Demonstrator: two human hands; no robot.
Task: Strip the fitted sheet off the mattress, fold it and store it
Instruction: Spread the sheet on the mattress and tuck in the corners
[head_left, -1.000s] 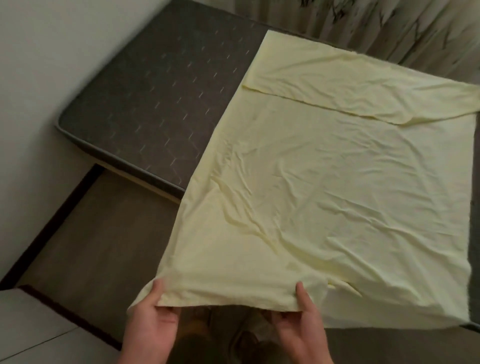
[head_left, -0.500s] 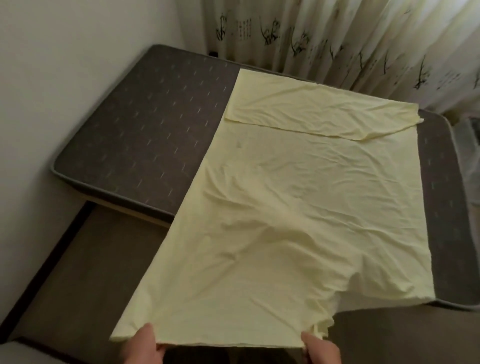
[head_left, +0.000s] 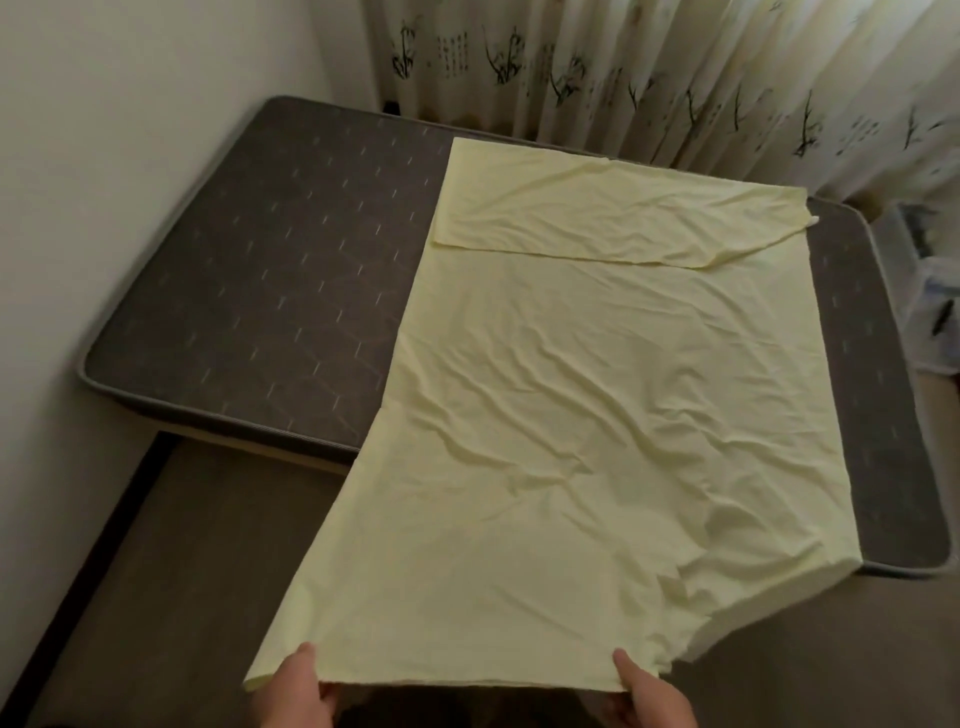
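Pale yellow fitted sheet (head_left: 597, 415) lies spread and wrinkled over the right part of a dark grey mattress (head_left: 270, 291), centre frame, its far end folded back on itself and its near end lifted out over the brown floor (head_left: 171, 561). At the bottom edge the left hand (head_left: 296, 691) and right hand (head_left: 644, 696) each pinch that near hem, thumb on top, fingers tucked beneath the cloth. Patterned curtains (head_left: 649, 78) hang at upper right
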